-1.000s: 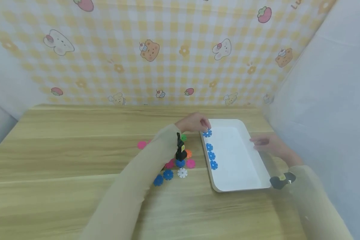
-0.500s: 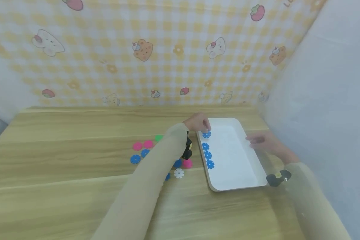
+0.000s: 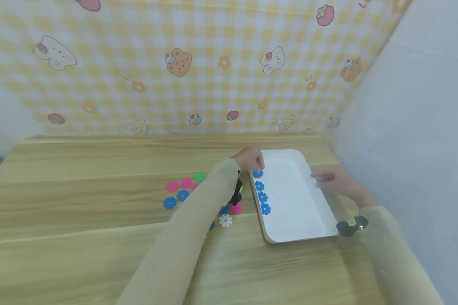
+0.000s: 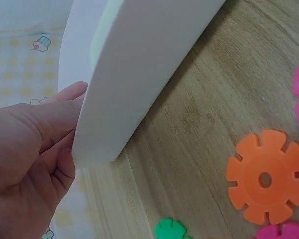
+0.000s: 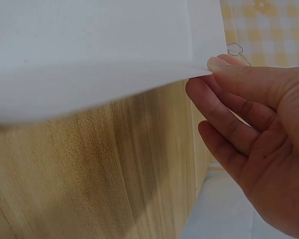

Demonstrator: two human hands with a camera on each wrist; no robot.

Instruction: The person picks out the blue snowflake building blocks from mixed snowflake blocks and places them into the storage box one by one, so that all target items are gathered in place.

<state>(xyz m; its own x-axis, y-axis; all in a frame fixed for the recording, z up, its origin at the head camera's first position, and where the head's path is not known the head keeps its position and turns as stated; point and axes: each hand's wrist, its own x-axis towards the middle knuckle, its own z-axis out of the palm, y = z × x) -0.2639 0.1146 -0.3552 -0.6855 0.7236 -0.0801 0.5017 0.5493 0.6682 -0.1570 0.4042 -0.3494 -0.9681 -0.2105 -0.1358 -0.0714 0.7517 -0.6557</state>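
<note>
A white rectangular tray (image 3: 295, 207) stands on the wooden table, with a column of blue notched plastic discs (image 3: 262, 197) along its left inner wall. My left hand (image 3: 250, 158) reaches over the left rim near the far corner, its fingertips at the farthest blue notched disc (image 3: 258, 174). In the left wrist view the tray wall (image 4: 124, 84) hides those fingertips and the disc. On the opposite side my right hand (image 3: 337, 180) pinches the tray's right rim; the right wrist view shows the thumb (image 5: 234, 74) above the edge and a finger beneath it.
Left of the tray lie several loose notched discs: pink (image 3: 172, 186), blue (image 3: 169, 203), green (image 3: 200, 176), white (image 3: 225, 220) and orange (image 4: 267, 177). My left sleeve (image 3: 187, 228) covers part of them. A checked cloth (image 3: 213, 76) hangs behind the table.
The left hand has brought the farthest blue disc slightly left and nearer, in line with the others at the tray's left wall. The right hand keeps its hold on the rim. The head view has shifted slightly.
</note>
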